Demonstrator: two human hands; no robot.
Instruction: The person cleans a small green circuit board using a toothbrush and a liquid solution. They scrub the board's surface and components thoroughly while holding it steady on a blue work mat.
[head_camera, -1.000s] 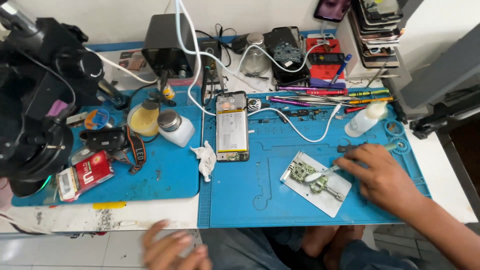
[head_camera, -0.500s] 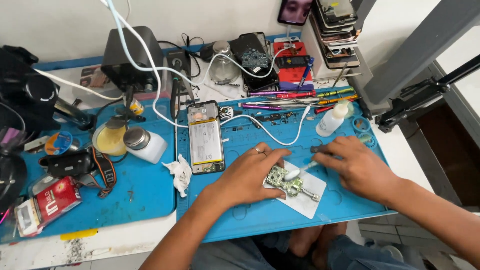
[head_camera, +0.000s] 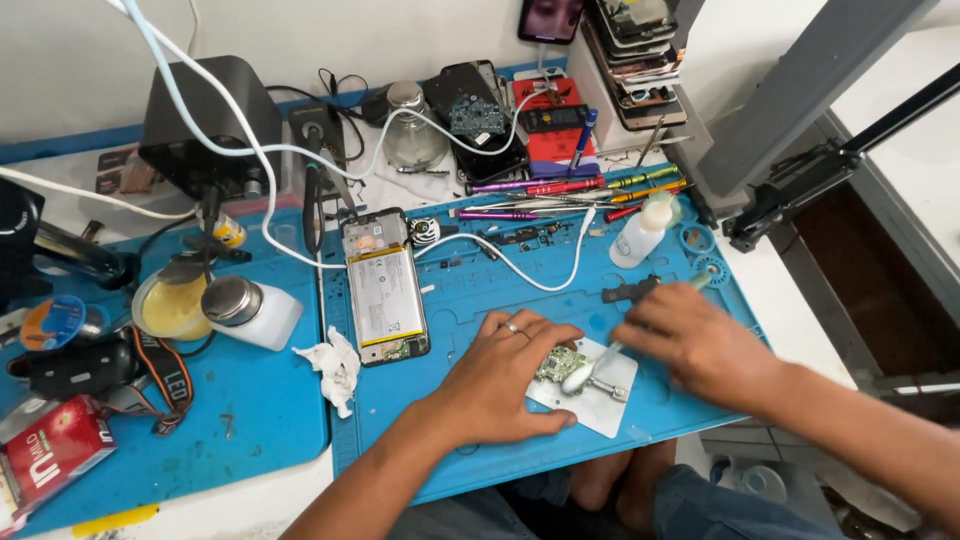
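On white plate (head_camera: 600, 410), green circuit board (head_camera: 562, 362).

Matt blue rubbery mat (head_camera: 480, 290); crumpled white tissue paper (head_camera: 337, 364); shiny metal cap on the white plastic dispenser bottle (head_camera: 250, 310).

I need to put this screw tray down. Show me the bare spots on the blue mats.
Bare mat lies on the left blue mat between the crumpled tissue and the headlamp strap, and along the right mat's near edge below the left hand. The stretch between the opened phone and the white cable is partly free. The back row by the screwdrivers is crowded.
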